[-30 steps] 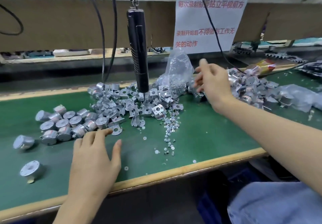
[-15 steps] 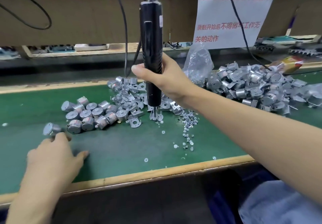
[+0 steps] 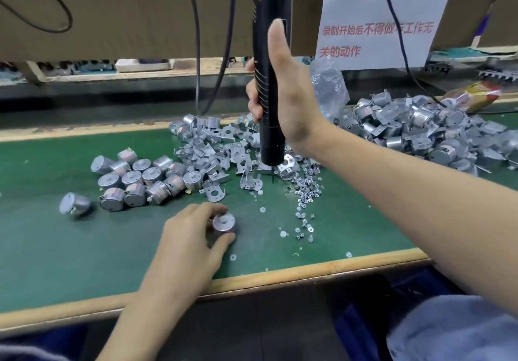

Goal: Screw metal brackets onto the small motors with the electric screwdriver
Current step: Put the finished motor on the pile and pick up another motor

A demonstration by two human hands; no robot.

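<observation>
Right hand [image 3: 288,91] was clamped round the black electric screwdriver [image 3: 270,141], thumb straight up its barrel, fingers wrapped behind. That tool hung upright, bit pointing down at the near edge of the loose metal brackets [image 3: 215,147]. Left hand [image 3: 190,237] pinched 1 small motor [image 3: 223,222] between thumb and fingertips, low on the green bench [image 3: 84,248], flat face up. From that motor, a cluster of bare motors [image 3: 140,178] lay at 10 o'clock, the brackets at 12 o'clock, a scatter of small screws [image 3: 307,189] at 2 o'clock. Farther off at 2 o'clock sat a bigger heap of motors with brackets [image 3: 420,130], a clear plastic bag [image 3: 328,85] beside it.
</observation>
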